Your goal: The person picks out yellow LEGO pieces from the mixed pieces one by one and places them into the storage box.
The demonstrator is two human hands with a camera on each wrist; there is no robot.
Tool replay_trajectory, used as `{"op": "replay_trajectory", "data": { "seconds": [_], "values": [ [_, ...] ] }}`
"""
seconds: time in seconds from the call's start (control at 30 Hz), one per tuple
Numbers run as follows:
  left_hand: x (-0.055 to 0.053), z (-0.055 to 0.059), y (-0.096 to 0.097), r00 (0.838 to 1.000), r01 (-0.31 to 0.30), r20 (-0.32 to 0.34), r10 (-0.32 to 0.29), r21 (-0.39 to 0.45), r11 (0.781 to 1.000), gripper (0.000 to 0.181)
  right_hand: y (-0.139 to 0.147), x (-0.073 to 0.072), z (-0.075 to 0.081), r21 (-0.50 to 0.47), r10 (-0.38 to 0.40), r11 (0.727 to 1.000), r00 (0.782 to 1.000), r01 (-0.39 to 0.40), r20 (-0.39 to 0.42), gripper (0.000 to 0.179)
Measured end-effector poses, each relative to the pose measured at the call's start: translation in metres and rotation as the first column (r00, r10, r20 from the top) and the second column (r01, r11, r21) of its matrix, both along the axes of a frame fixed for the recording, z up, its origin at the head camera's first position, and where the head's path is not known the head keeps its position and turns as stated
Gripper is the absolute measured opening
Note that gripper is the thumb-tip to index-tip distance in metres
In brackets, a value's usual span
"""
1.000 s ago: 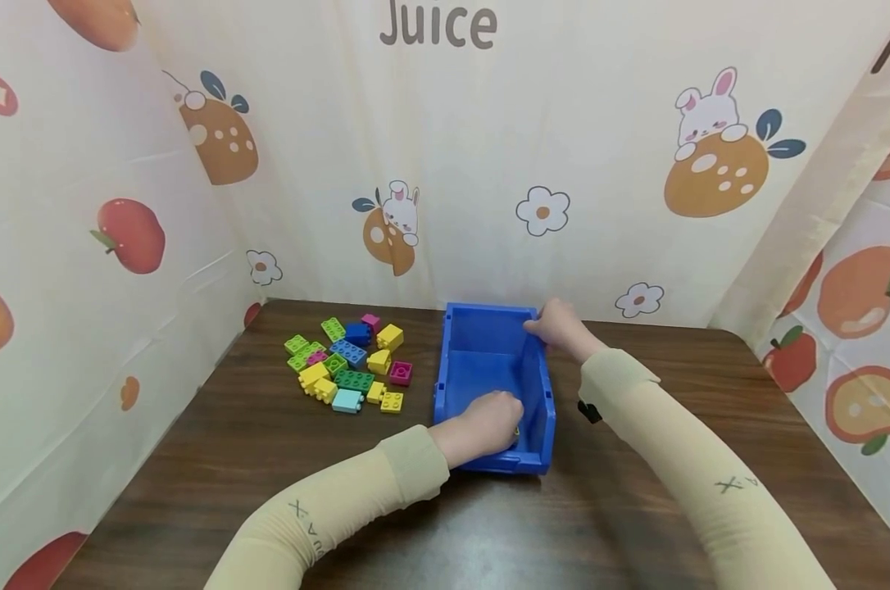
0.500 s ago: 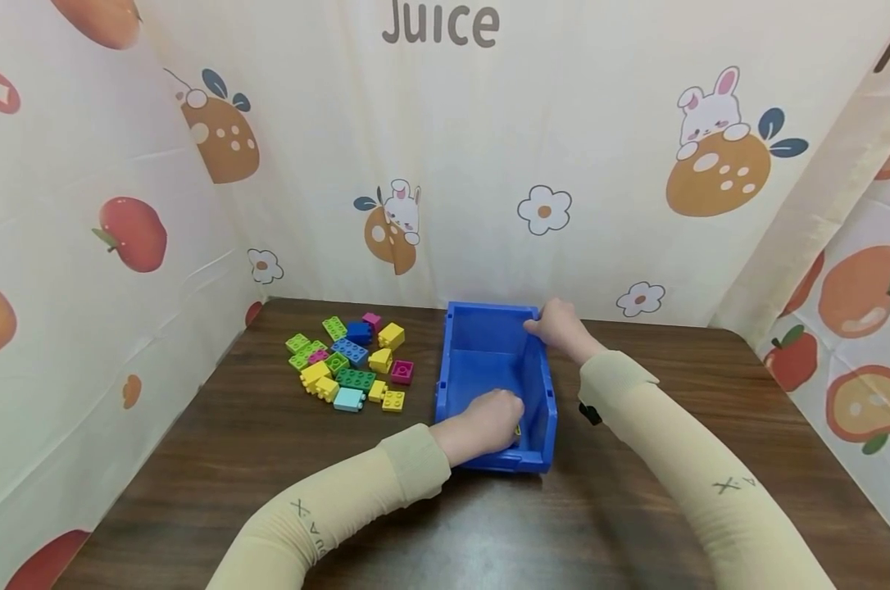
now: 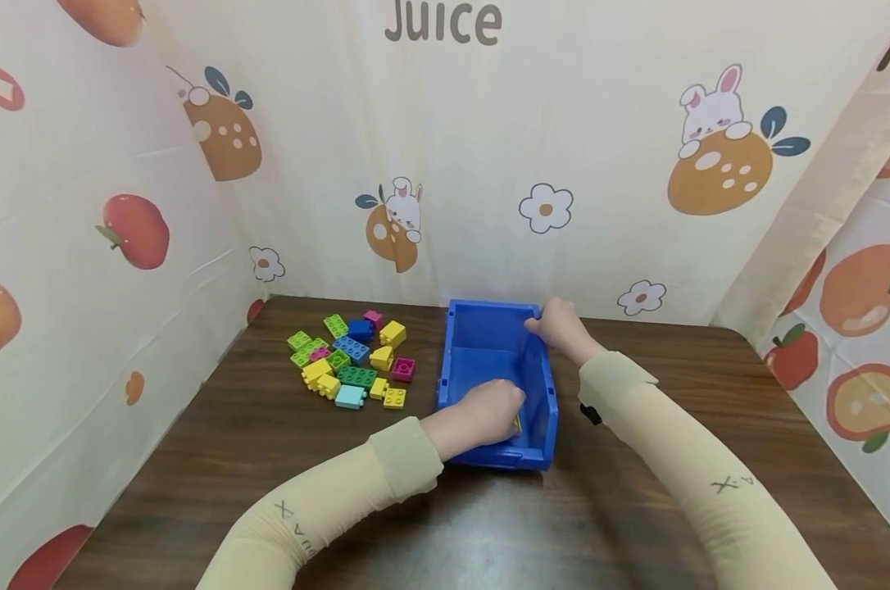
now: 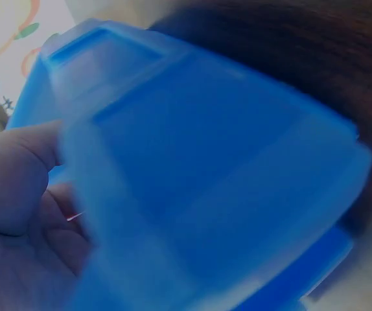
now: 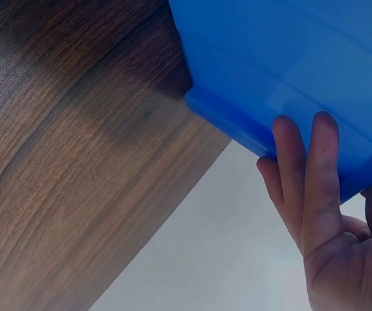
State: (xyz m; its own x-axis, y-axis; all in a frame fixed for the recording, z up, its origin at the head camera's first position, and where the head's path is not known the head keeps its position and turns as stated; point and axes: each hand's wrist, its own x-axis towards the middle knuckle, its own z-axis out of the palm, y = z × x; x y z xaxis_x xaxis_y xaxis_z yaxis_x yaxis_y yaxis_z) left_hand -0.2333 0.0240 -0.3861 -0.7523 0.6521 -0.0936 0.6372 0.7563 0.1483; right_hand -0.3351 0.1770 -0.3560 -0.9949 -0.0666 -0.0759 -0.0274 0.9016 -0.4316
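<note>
A blue plastic storage bin (image 3: 489, 360) stands on the table, its low front toward me. My left hand (image 3: 485, 412) is down inside its front part with fingers curled. A small yellow piece (image 3: 518, 424), apparently a toy brick, shows at the fingertips; most of it is hidden. In the left wrist view, the blurred blue bin wall (image 4: 205, 142) covers much of that hand (image 4: 17, 214). My right hand (image 3: 560, 326) grips the bin's right wall near the back corner. Its fingers (image 5: 322, 149) lie against the outside in the right wrist view.
Left of the bin lies a loose group of toy building bricks: green (image 3: 356, 376), blue (image 3: 351, 350), yellow (image 3: 382, 357), magenta (image 3: 404, 369) and light blue (image 3: 351, 397). A printed curtain (image 3: 474, 164) hangs behind the dark wooden table (image 3: 305, 459).
My left hand has lifted slightly inside the bin, and the yellow piece has risen with it. The right hand keeps its grip on the bin wall. The loose bricks have not moved.
</note>
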Motion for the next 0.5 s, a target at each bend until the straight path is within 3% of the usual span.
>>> {"op": "replay_trajectory", "data": {
  "seconds": [0.23, 0.5],
  "values": [
    [0.009, 0.022, -0.012, 0.998, -0.031, 0.047, 0.029, 0.047, 0.998, 0.045, -0.001, 0.002, -0.002, -0.021, -0.009, 1.0, 1.0, 0.009, -0.006, 0.045],
    [0.016, 0.048, -0.032, 0.998, -0.044, 0.046, 0.04, 0.091, 0.995, 0.047, -0.003, 0.005, 0.001, -0.012, -0.019, 1.0, 1.0, 0.019, 0.004, 0.044]
  ]
}}
